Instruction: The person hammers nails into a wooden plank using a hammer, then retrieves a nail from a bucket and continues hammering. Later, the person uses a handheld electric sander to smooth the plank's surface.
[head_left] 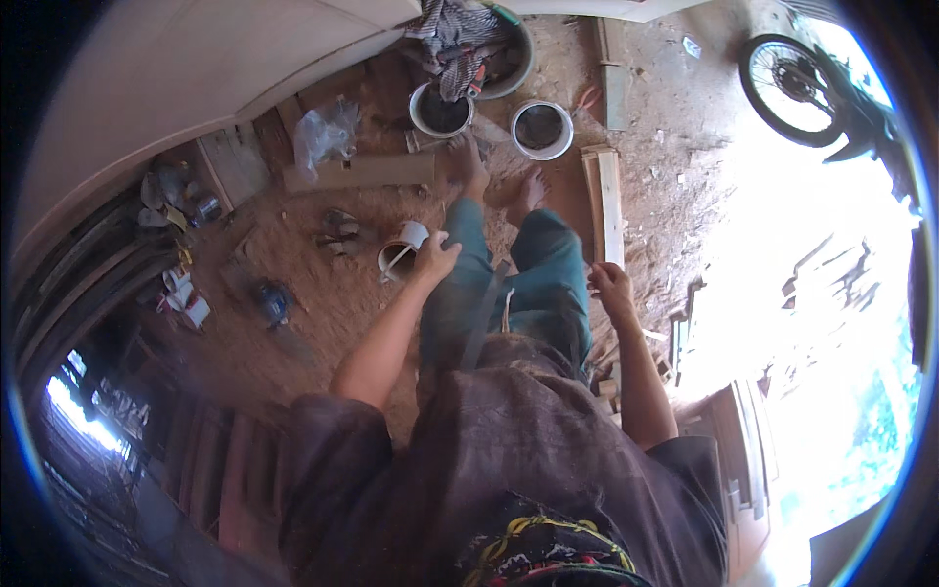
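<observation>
My left hand hangs beside my left knee, its fingers loosely bent and a little apart, with nothing visible in it. In the picture it borders a white bucket on the dirt floor; whether they touch is unclear. My right hand is out beside my right thigh, fingers bent and slightly apart. Nothing shows in that hand either. Beyond my bare feet stand two white buckets with dark contents, one at the left and one at the right. A striped cloth drapes over the left one and a larger tub.
Wooden boards lie at the left and right of my legs. A clear plastic bag and a blue object are on the floor at the left. A motorcycle wheel stands at the far right. Stacked planks line the left side.
</observation>
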